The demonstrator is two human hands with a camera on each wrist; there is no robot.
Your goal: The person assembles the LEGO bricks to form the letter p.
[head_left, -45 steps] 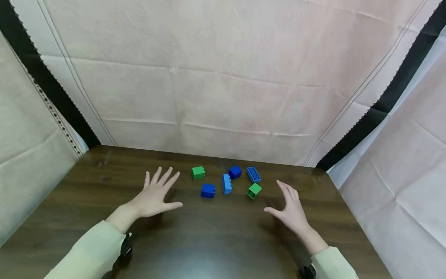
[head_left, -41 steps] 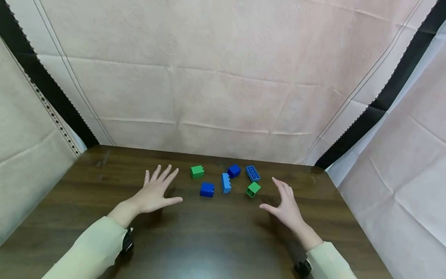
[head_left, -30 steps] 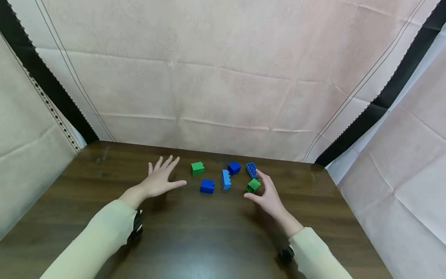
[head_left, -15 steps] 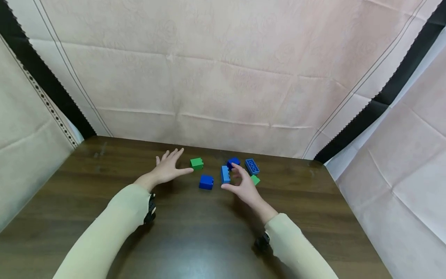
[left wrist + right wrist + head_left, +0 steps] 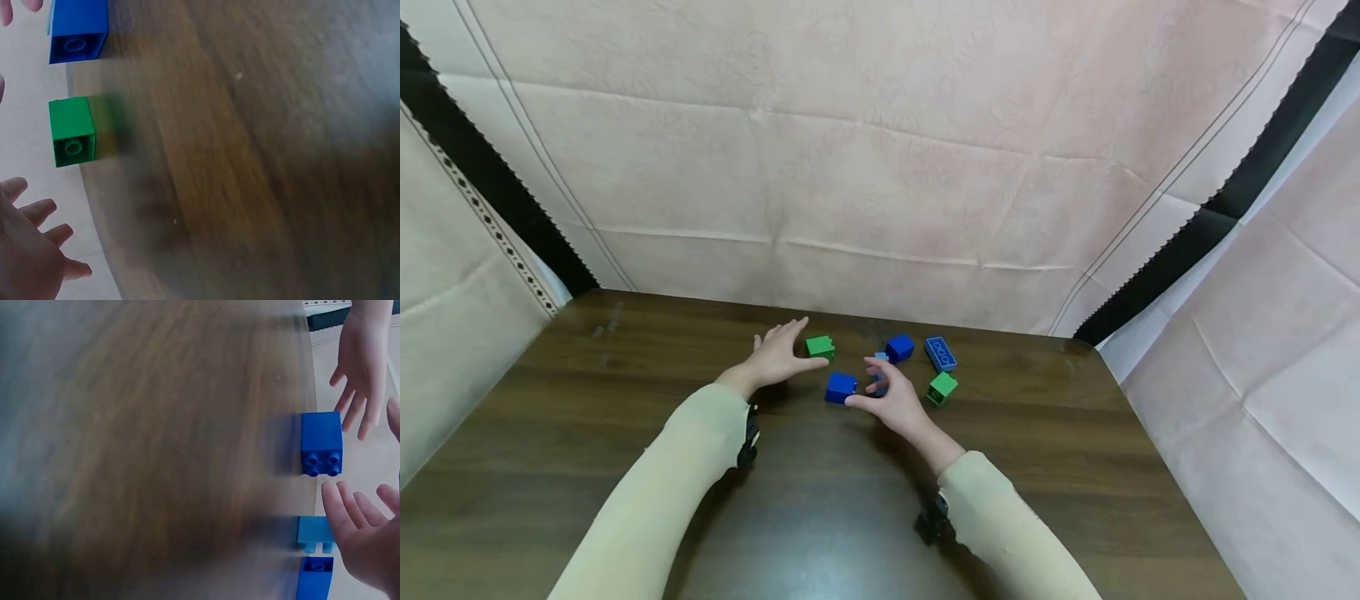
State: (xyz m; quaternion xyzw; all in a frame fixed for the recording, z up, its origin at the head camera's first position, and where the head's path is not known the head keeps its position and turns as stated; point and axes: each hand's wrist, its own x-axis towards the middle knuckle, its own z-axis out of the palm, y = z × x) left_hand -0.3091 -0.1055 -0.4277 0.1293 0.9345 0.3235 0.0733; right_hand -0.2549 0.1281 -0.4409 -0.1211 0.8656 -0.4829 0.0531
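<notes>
In the head view my left hand (image 5: 777, 358) is open beside a green toy brick (image 5: 820, 347), thumb and fingers spread on its near left side. The left wrist view has this green brick (image 5: 71, 119) with its hollow end showing, apart from the fingers. My right hand (image 5: 897, 404) hovers by a dark blue brick (image 5: 840, 388), its thumb tip close to the brick's right end and fingers loosely bent. Behind those fingers a light blue brick (image 5: 881, 356) is partly hidden. From the right wrist, the dark blue brick (image 5: 322, 431) lies on its side, studs toward that hand.
Farther right lie a blue brick (image 5: 899, 348), another blue brick (image 5: 941, 354) with studs up, and a second green brick (image 5: 942, 388). They rest on a dark wooden table (image 5: 820, 517). A pale fabric wall (image 5: 865, 167) rises behind its far edge.
My right hand has swept left, passing over the right green brick and the light blue brick to the dark blue one. The left hand has moved right toward the green brick.
</notes>
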